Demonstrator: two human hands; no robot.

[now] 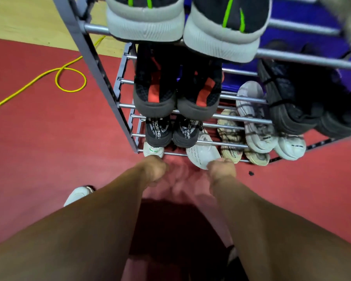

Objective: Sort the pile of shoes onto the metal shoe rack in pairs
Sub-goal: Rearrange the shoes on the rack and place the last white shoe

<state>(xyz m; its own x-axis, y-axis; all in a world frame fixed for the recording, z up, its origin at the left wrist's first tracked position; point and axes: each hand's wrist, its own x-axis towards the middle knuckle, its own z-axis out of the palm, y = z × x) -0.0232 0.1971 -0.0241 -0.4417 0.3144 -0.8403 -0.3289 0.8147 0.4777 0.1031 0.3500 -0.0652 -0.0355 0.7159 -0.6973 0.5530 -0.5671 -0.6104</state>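
Your two bare arms reach down to grey metal tube shoe rack (101,63). Left hand (154,169) touches white sneaker with green mark (153,152) on bottom tier; right hand (222,169) touches crooked white knit sneaker (203,152). Fingers curled under, blurred: cannot tell whether gripping. Upper tiers hold paired shoes. Likely step: squaring this pair. Turn crooked sneaker parallel, heels level on front rail, soles flat.
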